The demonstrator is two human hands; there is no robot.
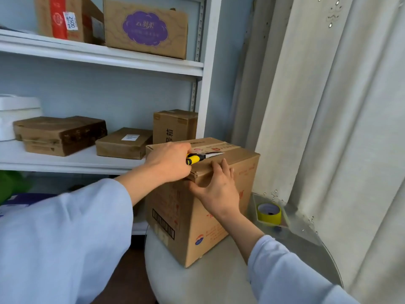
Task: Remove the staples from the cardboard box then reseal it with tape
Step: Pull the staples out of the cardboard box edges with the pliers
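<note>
cardboard box (210,216) on round white table (197,281) beside shelves (98,55), curtain (339,106)

Stacked on white shelves (105,57): several cardboard parcels (59,133) (one with a purple emblem (145,28)); beside them, pale curtain (328,106).
</note>
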